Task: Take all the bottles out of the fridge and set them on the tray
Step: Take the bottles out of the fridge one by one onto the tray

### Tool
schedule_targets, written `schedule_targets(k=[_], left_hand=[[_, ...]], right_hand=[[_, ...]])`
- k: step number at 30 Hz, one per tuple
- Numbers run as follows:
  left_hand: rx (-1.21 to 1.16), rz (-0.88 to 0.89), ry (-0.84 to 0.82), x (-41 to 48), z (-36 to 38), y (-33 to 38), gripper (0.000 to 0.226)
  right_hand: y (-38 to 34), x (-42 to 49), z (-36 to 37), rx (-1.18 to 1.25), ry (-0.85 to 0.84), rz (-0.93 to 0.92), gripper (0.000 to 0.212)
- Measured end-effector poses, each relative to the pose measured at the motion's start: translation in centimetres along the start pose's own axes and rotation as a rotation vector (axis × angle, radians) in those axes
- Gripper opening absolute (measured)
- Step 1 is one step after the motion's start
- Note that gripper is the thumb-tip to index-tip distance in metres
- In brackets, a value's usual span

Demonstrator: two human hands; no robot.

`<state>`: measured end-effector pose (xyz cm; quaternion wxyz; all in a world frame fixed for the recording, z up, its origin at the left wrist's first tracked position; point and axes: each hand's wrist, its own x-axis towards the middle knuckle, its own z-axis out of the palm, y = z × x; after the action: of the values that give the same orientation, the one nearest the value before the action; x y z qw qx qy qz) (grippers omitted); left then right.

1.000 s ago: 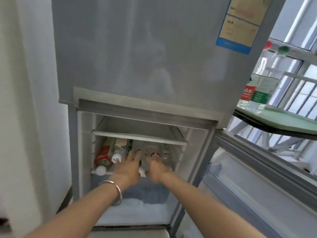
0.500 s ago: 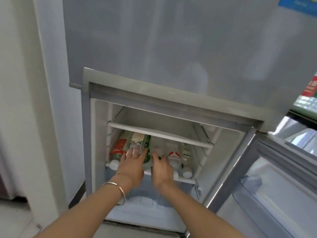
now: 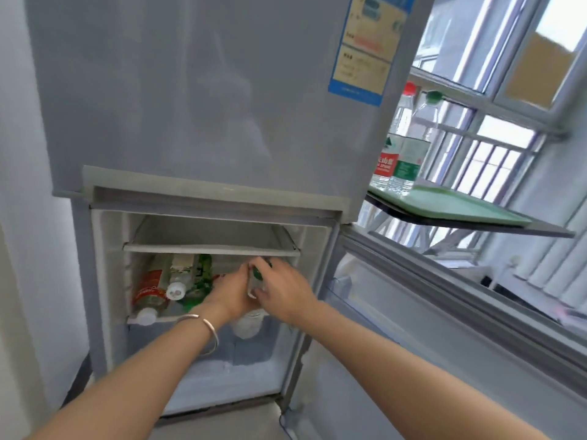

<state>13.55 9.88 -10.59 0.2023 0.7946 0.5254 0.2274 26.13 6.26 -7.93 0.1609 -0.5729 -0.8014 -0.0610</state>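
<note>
The fridge's point(image 3: 203, 90) lower compartment stands open. On its middle shelf lie a red-labelled bottle point(image 3: 148, 290), a white-capped bottle point(image 3: 176, 289) and a green bottle point(image 3: 200, 279), caps toward me. My left hand point(image 3: 229, 295), with a bracelet at the wrist, is closed over a clear bottle point(image 3: 247, 325) whose end sticks out past the shelf edge. My right hand point(image 3: 284, 290) grips a small bottle with dark green on it point(image 3: 256, 274), mostly hidden between my hands. At right a green tray point(image 3: 460, 206) holds a red-capped bottle point(image 3: 388, 150) and a green-capped bottle point(image 3: 414, 147).
The tray rests on a dark ledge point(image 3: 540, 228) by the barred window point(image 3: 495, 154). The open fridge door point(image 3: 428, 312) swings out to the right below that ledge. A bare glass shelf point(image 3: 209, 247) sits above the bottles. A white wall point(image 3: 19, 217) is at left.
The view swung back right, so the tray and window show again. My hands went from lying flat on the bottles to closing on two of them at the shelf's right side.
</note>
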Motion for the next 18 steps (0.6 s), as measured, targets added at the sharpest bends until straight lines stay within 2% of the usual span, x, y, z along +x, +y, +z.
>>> schedule_targets(k=[3, 5, 7, 11, 15, 18], left_hand=[[-0.092, 0.101, -0.045, -1.2, -0.5, 3.2, 0.072], [-0.146, 0.14, -0.037, -2.1, -1.6, 5.4, 0.061], [-0.172, 0.117, 0.028, -2.7, -3.1, 7.2, 0.061], [-0.136, 0.138, 0.223, -3.5, -6.8, 12.7, 0.057], [-0.212, 0.29, 0.329, -3.8, -10.2, 19.0, 0.057], [-0.412, 0.342, 0.343, -2.7, -12.0, 22.7, 0.058]], right_hand=[[0.8, -2.5, -3.9, 0.044, -0.07, 0.054, 0.052], [0.8, -3.9, -6.9, 0.177, -0.033, 0.165, 0.067], [0.9, -5.1, -9.5, 0.327, -0.033, 0.274, 0.08], [1.7, -7.9, -12.4, 0.467, -0.237, 0.382, 0.09], [3.4, -8.4, -14.7, 0.711, -0.088, 0.413, 0.065], [4.8, -8.1, -17.4, 0.835, 0.049, 0.416, 0.078]])
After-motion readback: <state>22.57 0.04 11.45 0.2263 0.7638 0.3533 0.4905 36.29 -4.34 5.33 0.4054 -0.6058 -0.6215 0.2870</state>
